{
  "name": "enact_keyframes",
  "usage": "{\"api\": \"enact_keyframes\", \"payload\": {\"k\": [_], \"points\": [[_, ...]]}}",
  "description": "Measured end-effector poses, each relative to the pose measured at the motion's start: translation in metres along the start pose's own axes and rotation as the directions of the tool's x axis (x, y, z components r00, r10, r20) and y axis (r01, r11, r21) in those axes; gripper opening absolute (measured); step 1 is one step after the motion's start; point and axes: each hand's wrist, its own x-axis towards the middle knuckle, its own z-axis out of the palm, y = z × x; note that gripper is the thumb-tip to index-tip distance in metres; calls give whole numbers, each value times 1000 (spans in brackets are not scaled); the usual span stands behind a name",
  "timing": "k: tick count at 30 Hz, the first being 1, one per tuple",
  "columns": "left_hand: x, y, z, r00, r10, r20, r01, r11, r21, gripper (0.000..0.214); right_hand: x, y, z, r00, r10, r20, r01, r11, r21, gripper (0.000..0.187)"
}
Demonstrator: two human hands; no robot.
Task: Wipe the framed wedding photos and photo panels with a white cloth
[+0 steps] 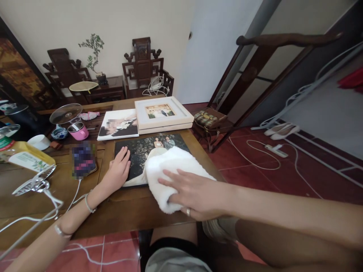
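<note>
A dark wedding photo panel (138, 149) lies flat on the wooden table (127, 211), showing two people and the train of a pale gown. My left hand (120, 168) rests on the panel's left edge with its fingers stretched out. Over the panel's right part, a fluffy white towel (167, 162) is bunched up and reaches past the near edge. My right hand (193, 192) holds the towel from above, one finger tucked into its fold. The towel hides the panel's lower right part.
Behind the panel lie stacked white picture frames (164, 124) and another photo print (119, 124). To the left are a phone (83, 160) with a cable, a hair clip (36, 183), a yellow bottle (28, 155) and a pink mug (78, 131). A chair (255, 68) holds a plaid bag (205, 118).
</note>
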Motion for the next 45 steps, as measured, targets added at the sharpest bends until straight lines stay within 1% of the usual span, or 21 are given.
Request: {"api": "enact_keyframes", "payload": {"k": [3, 6, 8, 11, 14, 17, 19, 21, 23, 27, 30, 32, 34, 37, 40, 42, 45], "points": [[0, 0, 0, 1000, 5, 4, -5, 1000, 11, 48, 10, 16, -1, 999, 1, -42, -3, 999, -38, 29], [0, -1, 0, 1000, 13, 3, -13, 1000, 13, 48, 24, 41, -7, 998, 12, -55, -18, 995, -101, 30], [0, -1, 0, 1000, 12, 6, -12, 1000, 12, 48, 33, 60, -13, 995, 92, -40, -96, 988, -118, 32], [0, -2, 0, 1000, 7, 16, -7, 1000, 10, 48, 44, 84, -22, 969, 248, -10, -247, 961, -124, 36], [1, -3, 0, 1000, 12, 20, -12, 1000, 3, 48, 54, 95, -25, 953, 303, -16, -303, 946, -115, 37], [0, -4, 0, 1000, 15, 10, -15, 1000, -9, 48, 60, 85, -20, 944, 325, -63, -330, 937, -116, 38], [0, -3, -1, 1000, 0, 6, 0, 1000, -16, 48, 62, 69, -15, 938, 337, -79, -345, 930, -130, 41], [-1, -1, -2, 1000, -15, 4, 15, 1000, -21, 48, 60, 49, -10, 939, 339, -64, -345, 928, -139, 44], [-2, 0, -2, 1000, -22, 5, 22, 999, -24, 49, 56, 29, -9, 954, 298, -30, -299, 944, -141, 43], [-2, 0, -2, 1000, -17, 11, 17, 999, -28, 49, 42, -6, -8, 988, 153, 28, -148, 982, -119, 39], [-2, -2, -1, 1000, -25, 16, 25, 1000, -16, 49, 35, -23, -8, 996, 87, 34, -83, 992, -97, 35], [-1, -2, -1, 1000, -19, 15, 20, 1000, -12, 49, 35, -29, -8, 998, 60, 30, -57, 995, -78, 33], [-1, -1, -2, 1000, -14, 14, 14, 1000, -11, 49, 37, -28, -10, 999, 42, 19, -41, 997, -58, 31], [-2, 0, -3, 999, -22, 23, 23, 1000, -12, 49, 43, -17, -12, 998, 54, -13, -54, 998, -38, 31], [-1, -1, -2, 1000, -17, 16, 17, 1000, -16, 50, 52, 5, -13, 995, 86, -59, -90, 994, -57, 36], [-1, -3, 0, 1000, -9, 9, 9, 1000, -16, 49, 59, 24, -15, 993, 85, -78, -92, 992, -83, 38], [0, -6, 3, 1000, -7, 8, 7, 1000, -10, 49, 68, 53, -20, 991, 119, -62, -125, 987, -98, 39]]}}
